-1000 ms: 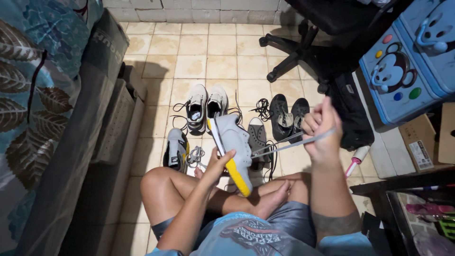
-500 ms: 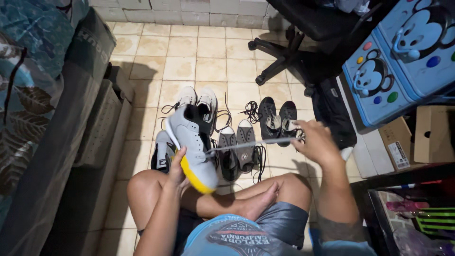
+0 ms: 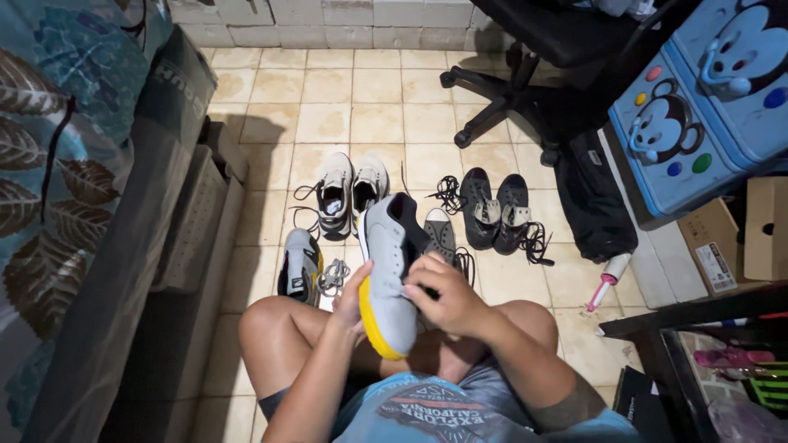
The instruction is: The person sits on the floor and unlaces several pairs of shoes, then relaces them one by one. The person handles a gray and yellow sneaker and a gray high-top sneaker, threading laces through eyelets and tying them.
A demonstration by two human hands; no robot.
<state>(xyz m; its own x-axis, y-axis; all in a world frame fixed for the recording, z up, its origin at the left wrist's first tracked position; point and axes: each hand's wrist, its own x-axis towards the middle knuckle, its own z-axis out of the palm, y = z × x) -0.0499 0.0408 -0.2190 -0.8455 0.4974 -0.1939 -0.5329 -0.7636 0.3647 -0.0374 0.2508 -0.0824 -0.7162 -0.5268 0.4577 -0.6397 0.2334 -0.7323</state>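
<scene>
A grey sneaker with a yellow sole (image 3: 391,261) is held tilted over my crossed legs. My left hand (image 3: 355,297) grips its sole edge from the left. Against its upper, at the lace area, my right hand (image 3: 444,300) is closed, fingers curled; the lace itself is hidden under the hand. On the tiled floor beyond lie a white pair of sneakers (image 3: 351,190), a black pair (image 3: 495,207), a dark grey shoe (image 3: 442,233) and a grey-and-yellow shoe (image 3: 301,266) beside my left knee.
A bed with a leaf-patterned cover (image 3: 57,164) runs along the left. A black office chair (image 3: 533,74) stands at the back. A black bag (image 3: 593,201), blue cartoon-print boxes (image 3: 698,107), cardboard boxes (image 3: 714,242) and a dark table (image 3: 706,328) crowd the right. A pink-tipped bottle (image 3: 606,283) lies on the tiles.
My right hand had a lace pulled out to the right; it has come back in against the sneaker. The sneaker now sits lower and closer to my lap.
</scene>
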